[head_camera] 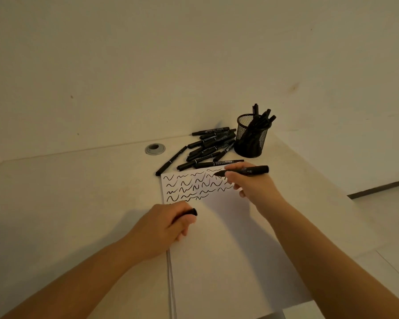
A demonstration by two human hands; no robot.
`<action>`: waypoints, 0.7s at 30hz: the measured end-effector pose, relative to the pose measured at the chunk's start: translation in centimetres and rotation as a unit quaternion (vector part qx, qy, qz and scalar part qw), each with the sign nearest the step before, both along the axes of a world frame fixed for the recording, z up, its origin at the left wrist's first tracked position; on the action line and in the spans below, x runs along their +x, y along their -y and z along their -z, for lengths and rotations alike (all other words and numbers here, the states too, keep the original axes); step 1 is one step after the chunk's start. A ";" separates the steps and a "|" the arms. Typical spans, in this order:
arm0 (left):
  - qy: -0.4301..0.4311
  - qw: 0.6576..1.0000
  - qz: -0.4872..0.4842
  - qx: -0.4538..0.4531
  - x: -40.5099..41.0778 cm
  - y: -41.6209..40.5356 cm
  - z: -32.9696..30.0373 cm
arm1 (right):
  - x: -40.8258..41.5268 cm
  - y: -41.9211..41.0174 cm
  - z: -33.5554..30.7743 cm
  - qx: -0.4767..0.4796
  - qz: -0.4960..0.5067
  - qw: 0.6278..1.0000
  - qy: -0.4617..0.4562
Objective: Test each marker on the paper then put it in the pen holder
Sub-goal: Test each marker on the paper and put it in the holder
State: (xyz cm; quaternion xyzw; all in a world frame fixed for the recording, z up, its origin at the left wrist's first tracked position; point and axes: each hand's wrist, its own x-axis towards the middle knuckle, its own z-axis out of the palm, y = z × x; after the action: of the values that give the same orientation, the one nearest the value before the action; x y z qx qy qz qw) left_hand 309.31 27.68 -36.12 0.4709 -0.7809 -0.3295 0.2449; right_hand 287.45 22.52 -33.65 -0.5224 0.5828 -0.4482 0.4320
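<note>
A white sheet of paper (228,238) lies on the desk, its far end covered with several black squiggles. My right hand (251,183) grips an uncapped black marker (253,170), tip pointing left just over the top-right squiggles. My left hand (168,224) rests on the paper's left edge, closed around a black marker cap (190,212). Beyond the paper lies a pile of several capped black markers (207,148). To their right stands a black mesh pen holder (251,137) with several markers upright in it.
A round grey cable grommet (155,149) sits in the beige desk left of the marker pile. The wall runs close behind the pile and holder. The desk's right edge drops off to the floor at the right.
</note>
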 end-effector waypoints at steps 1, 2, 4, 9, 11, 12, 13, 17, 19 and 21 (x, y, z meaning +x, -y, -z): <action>0.033 0.999 0.003 -0.037 -0.5 0.2 0.0 | 0.5 0.3 0.3 0.002 0.001 1.000 -0.001; 0.059 0.995 -0.003 -0.078 -0.9 0.4 -0.1 | 1.1 0.6 0.7 -0.002 0.007 1.000 -0.006; 0.057 0.991 -0.020 -0.119 -1.7 0.6 -0.1 | 1.7 0.8 1.5 -0.024 0.043 0.999 -0.011; 0.050 0.994 -0.010 -0.100 -2.2 1.3 0.6 | 1.6 0.4 2.9 -0.049 0.105 0.992 -0.049; 0.026 0.996 -0.015 -0.084 -2.1 1.4 0.9 | 1.9 0.3 2.9 -0.056 0.080 0.991 -0.089; 0.023 0.996 -0.013 -0.082 -2.1 1.4 1.0 | 2.0 0.3 2.9 -0.059 0.068 0.991 -0.100; 0.024 0.996 -0.007 -0.080 -2.0 1.3 1.1 | 2.1 0.3 3.0 -0.060 0.056 0.991 -0.109; 0.001 0.998 0.000 -0.063 -1.8 1.2 1.2 | 2.3 0.4 3.1 -0.066 0.020 0.987 -0.146; -0.005 0.998 0.001 -0.061 -1.7 1.2 1.2 | 2.3 0.5 3.2 -0.069 0.026 0.985 -0.158; -0.008 0.998 0.004 -0.061 -1.6 1.2 1.2 | 2.2 0.6 3.2 -0.071 0.043 0.984 -0.155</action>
State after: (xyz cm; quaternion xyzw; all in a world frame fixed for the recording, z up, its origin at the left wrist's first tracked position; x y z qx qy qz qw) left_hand 307.66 26.50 -37.33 0.4490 -0.7994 -0.2863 0.2781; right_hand 289.68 21.95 -36.89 -0.5894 0.6314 -0.4198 0.2788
